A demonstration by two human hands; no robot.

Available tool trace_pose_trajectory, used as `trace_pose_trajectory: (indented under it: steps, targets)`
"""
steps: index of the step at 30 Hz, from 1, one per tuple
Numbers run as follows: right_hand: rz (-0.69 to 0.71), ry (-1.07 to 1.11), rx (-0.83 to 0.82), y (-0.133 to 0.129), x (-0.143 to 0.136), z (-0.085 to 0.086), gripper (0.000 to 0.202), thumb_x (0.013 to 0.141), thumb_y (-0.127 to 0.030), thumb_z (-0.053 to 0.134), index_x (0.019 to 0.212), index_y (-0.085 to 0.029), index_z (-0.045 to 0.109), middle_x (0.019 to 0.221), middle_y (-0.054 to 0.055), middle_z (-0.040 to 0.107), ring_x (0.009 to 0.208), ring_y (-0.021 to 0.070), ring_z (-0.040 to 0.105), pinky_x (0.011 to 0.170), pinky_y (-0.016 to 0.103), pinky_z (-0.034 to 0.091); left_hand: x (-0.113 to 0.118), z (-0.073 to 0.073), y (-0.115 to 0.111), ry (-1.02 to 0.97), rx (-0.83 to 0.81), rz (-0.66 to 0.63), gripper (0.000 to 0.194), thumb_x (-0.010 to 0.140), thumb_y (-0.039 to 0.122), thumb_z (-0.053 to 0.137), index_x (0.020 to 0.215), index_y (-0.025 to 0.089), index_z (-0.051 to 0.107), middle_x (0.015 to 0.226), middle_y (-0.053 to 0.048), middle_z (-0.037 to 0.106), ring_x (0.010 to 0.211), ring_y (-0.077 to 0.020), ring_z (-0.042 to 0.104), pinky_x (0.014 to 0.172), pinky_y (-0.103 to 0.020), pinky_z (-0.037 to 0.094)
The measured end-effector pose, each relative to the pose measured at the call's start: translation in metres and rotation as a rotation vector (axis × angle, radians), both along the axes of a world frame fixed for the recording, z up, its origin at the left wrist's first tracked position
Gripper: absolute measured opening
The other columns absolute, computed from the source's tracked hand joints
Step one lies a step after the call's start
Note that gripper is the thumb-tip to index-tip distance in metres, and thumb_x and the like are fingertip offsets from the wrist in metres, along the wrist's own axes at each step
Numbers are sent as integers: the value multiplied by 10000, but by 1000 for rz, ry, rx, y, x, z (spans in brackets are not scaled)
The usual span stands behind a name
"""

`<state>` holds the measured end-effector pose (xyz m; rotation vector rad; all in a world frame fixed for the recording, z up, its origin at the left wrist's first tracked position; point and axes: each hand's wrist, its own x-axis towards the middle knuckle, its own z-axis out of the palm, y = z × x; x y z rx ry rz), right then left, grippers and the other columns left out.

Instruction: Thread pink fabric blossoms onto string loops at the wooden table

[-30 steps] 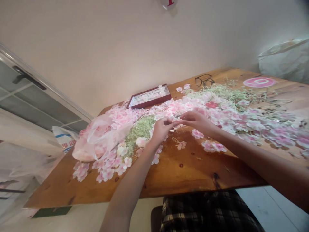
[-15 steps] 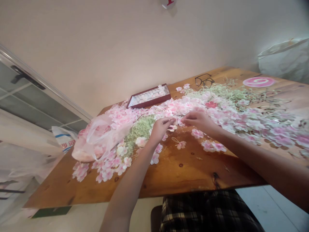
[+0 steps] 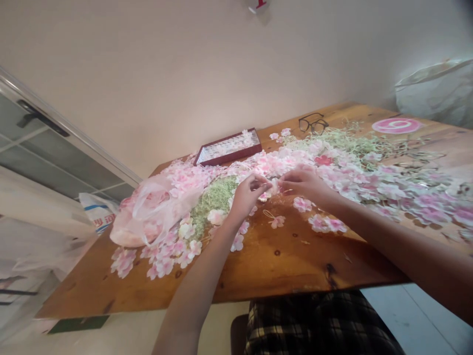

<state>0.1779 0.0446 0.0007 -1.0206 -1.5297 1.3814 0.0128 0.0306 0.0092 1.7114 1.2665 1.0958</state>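
Over the middle of the table, my left hand point(image 3: 248, 194) and my right hand point(image 3: 303, 183) face each other with fingertips pinched. A small pale-pink artificial flower point(image 3: 274, 187) is between them, its edges touching both sets of fingertips. Any stem or thread in the pinch is too small to make out. Just below lie a pink flower with a looped pale stem point(image 3: 277, 222) and a loose pink blossom point(image 3: 302, 204). A clump of light-green artificial stems point(image 3: 218, 195) sits beside my left hand. Many pink flowers point(image 3: 377, 185) spread out to the right of my right hand.
At the back, a dark-red box point(image 3: 227, 159) holds pale flowers. Eyeglasses point(image 3: 313, 124) and a pink round sign point(image 3: 397, 125) lie toward the far right. A translucent plastic bag of pink petals point(image 3: 148, 217) rests on the left. The wooden table's point(image 3: 258, 276) front edge is close to my lap.
My left hand's fingers have curled and shifted, with the index finger raised and a gap showing above the thumb. My right hand stays almost in place.
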Motion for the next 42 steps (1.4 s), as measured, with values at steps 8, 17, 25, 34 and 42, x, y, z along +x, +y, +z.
trace_pose_trajectory:
  steps: [8, 17, 25, 34, 42]
  targets:
    - [-59, 218, -226, 3, 3, -1, 131, 706, -276, 562, 682, -158, 511, 891, 84, 583, 809, 156, 572, 741, 295, 487, -1, 16, -8, 17, -36, -139, 217, 658, 372, 562, 722, 168, 526, 1003, -44, 538, 942, -155, 491, 773, -263, 389]
    - [-4, 234, -199, -2, -5, -5, 173, 695, -281, 587, 633, -155, 486, 788, 58, 567, 817, 153, 567, 770, 285, 470, 6, 3, -6, 21, -83, -79, 255, 624, 396, 578, 717, 165, 526, 723, -2, 545, 704, -115, 512, 660, -255, 380]
    - [102, 191, -147, 3, 2, -3, 211, 628, -334, 630, 725, -156, 571, 860, 56, 568, 832, 160, 547, 766, 291, 462, -3, -3, 1, -161, -156, -27, 258, 630, 385, 585, 745, 170, 497, 718, 11, 523, 711, -100, 506, 698, -247, 385]
    - [41, -74, 31, 4, 0, -5, 155, 665, -324, 584, 659, -169, 594, 680, 31, 570, 676, 128, 535, 679, 266, 445, -1, -2, 0, -148, -176, -69, 256, 619, 372, 601, 746, 170, 506, 704, 3, 549, 698, -108, 525, 673, -241, 391]
    - [17, -236, 208, -3, -1, 2, 237, 696, -395, 541, 686, -162, 583, 663, 25, 566, 617, 121, 494, 550, 236, 370, -2, -3, 0, -154, -187, 14, 429, 590, 356, 638, 956, 200, 478, 783, -35, 601, 790, -159, 565, 695, -274, 412]
